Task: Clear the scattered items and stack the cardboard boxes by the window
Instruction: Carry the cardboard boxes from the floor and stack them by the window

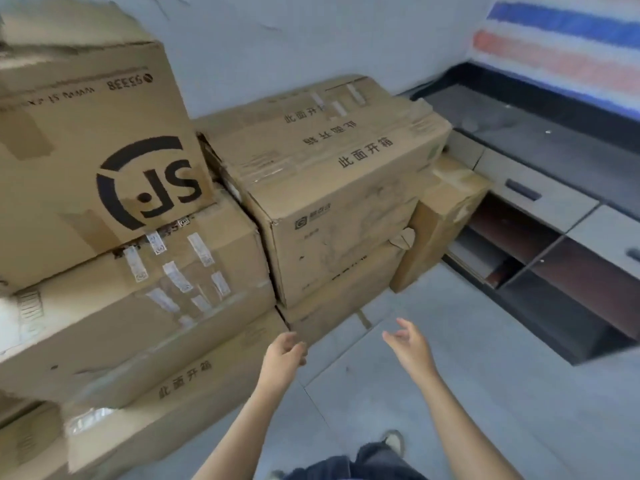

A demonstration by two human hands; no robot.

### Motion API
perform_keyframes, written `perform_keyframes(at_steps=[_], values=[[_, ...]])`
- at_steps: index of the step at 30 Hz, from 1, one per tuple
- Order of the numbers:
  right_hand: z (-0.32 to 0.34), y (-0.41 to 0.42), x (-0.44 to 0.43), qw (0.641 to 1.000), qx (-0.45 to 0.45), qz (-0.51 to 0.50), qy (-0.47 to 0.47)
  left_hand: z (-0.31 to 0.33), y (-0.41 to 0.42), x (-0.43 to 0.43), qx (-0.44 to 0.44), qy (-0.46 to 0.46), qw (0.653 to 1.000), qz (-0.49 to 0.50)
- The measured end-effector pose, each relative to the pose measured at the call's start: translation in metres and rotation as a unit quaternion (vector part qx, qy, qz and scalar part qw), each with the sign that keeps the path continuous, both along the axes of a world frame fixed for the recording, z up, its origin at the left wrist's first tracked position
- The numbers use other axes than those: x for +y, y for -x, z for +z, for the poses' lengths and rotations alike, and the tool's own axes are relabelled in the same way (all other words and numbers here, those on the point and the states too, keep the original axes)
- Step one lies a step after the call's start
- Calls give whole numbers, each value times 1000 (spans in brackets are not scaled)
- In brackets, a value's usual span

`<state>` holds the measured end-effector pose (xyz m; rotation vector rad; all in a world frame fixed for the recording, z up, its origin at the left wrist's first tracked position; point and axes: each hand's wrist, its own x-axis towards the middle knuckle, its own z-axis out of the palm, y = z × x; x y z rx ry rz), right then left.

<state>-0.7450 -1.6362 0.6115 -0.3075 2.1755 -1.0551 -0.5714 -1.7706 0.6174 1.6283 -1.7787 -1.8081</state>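
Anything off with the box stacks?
Yes. The SF-logo box sits upside down atop the left stack, print inverted. The narrow box on the right leans tilted against the middle stack, its cardboard torn and crumpled.

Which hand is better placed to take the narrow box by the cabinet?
Right. The right hand, open, is nearer the narrow box; the left hand is by the bottom box.

Soft, even light leaves faint shadows between the boxes (332, 188) beyond the fingers (291, 342). All is slightly blurred, edges bow from the wide lens, and tape (88, 422) left of the fingers glints.
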Motion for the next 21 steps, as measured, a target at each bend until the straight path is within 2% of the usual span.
perform_keyframes(at_steps=[4, 9, 12, 14, 17, 21], values=[[-5, 58, 37, 999, -3, -43, 4, 6, 69, 5, -8, 31, 999, 10], [4, 142, 97, 986, 26, -157, 54, 18, 172, 32, 41, 49, 998, -8], [7, 173, 159, 969, 49, -236, 50, 8, 241, 87, 31, 34, 991, -125], [9, 184, 209, 947, 59, -313, 51, 4, 285, 134, 28, 11, 973, -227], [12, 180, 284, 895, 69, -439, 37, 9, 340, 206, 44, 16, 927, -371], [10, 148, 356, 819, 73, -569, 16, 16, 391, 290, 78, 24, 865, -494]])
